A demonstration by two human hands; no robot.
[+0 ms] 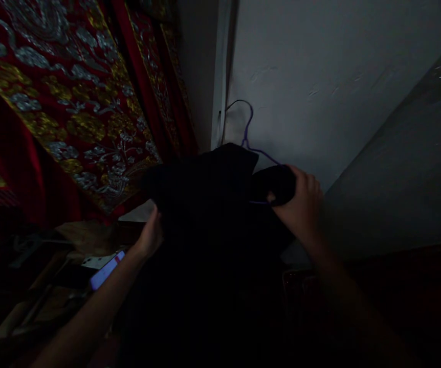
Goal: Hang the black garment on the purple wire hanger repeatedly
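Observation:
A black garment [205, 220] hangs in the middle of the head view, too dark to show its cut. From its top rises a thin purple wire hanger [248, 122], whose hook touches the wall by a narrow vertical strip. My left hand [152, 232] is closed on the garment's left edge, its fingers mostly behind the cloth. At the right shoulder, my right hand [301, 202] grips the black cloth together with the hanger's end. The thumb shows inside the fold, near the hanger's lower bar.
Red cloth [78, 97] with gold and silver embroidery hangs at the upper left. A pale wall [301, 66] stands behind the hanger. A lit phone [106, 270] lies at the lower left among dim clutter. Deep shadow covers the lower right.

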